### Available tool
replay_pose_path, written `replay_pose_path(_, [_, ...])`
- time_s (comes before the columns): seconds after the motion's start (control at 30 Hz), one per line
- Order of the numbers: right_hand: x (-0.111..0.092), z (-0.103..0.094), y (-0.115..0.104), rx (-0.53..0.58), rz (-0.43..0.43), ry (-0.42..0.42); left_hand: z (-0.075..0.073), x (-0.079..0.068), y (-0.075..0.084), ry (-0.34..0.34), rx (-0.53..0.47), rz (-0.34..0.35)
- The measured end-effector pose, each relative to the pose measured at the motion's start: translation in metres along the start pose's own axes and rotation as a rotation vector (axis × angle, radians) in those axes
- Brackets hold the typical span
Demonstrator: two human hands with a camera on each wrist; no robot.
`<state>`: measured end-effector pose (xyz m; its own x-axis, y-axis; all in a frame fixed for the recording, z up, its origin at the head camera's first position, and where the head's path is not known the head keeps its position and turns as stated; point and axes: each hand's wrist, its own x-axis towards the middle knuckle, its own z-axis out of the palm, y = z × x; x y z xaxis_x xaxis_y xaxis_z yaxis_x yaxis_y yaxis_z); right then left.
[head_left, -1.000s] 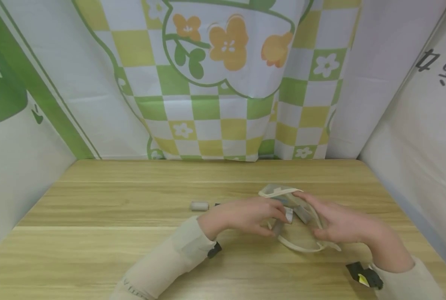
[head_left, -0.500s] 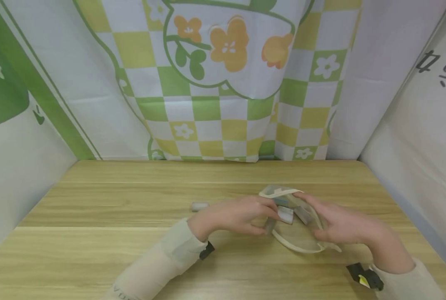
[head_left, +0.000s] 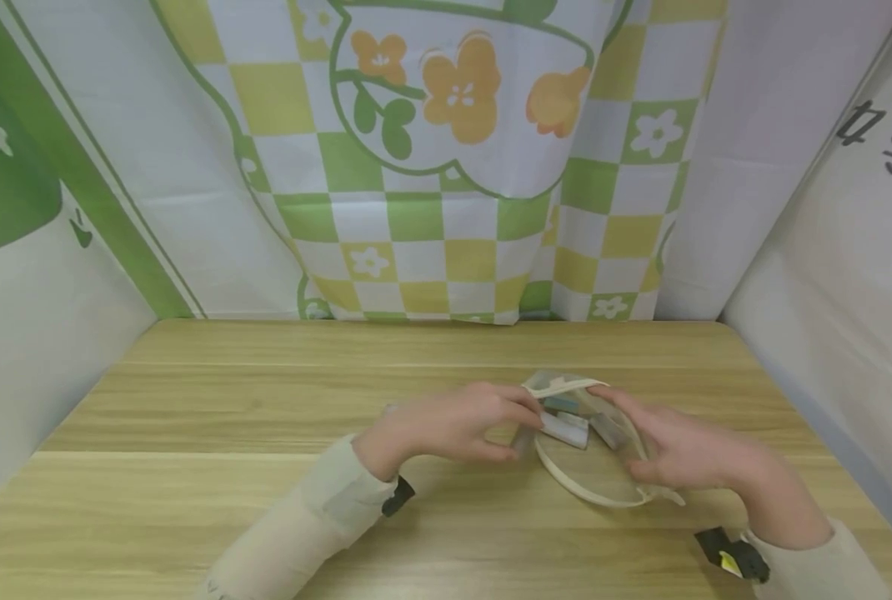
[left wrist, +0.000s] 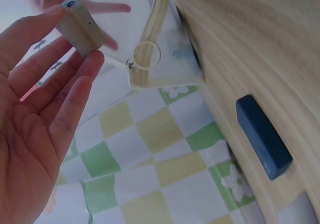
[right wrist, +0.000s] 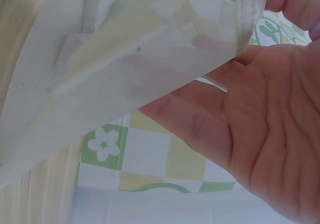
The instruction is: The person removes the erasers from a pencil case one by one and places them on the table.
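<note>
My left hand (head_left: 453,423) pinches a small grey-beige block (left wrist: 82,31) between thumb and fingertips, at the left side of the pouch mouth. That pouch (head_left: 588,497), translucent with a cream zip rim, lies gaping on the table. My right hand (head_left: 686,442) grips its right rim; in the right wrist view some fingers show through the cloudy film. Within the pouch are a pale block (head_left: 566,431), a grey block (head_left: 606,430) and a bluish piece (head_left: 561,405). The left fingers partly cover the pale block in the head view.
Left of the pouch on the wooden table (head_left: 228,467) lie a dark blue block (left wrist: 265,136) and a pale piece (left wrist: 298,213), largely behind my left hand in the head view. A checked curtain (head_left: 416,217) hangs along the table's back edge.
My left hand has drawn leftward from the pouch mouth with a small grey block, uncovering the pale block inside. It now hides most of the loose pieces. The right hand stays put.
</note>
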<state>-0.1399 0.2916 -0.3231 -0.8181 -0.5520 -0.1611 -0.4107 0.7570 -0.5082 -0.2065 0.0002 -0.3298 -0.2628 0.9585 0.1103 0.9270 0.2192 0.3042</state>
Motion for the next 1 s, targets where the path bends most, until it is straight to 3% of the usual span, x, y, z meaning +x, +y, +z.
replay_pose_path(0.37, [0.0,0.0,0.0,0.002,-0.016,0.008,-0.004,-0.015,-0.001,0.026,0.004,-0.049])
replay_pose_path(0.63, [0.0,0.001,0.0,-0.003,-0.018,0.016,-0.003,-0.028,-0.002,0.06,0.068,-0.022])
replay_pose_path(1.0, [-0.002,0.001,-0.001,-0.022,-0.009,0.022,-0.006,-0.045,-0.005,0.102,0.056,-0.038])
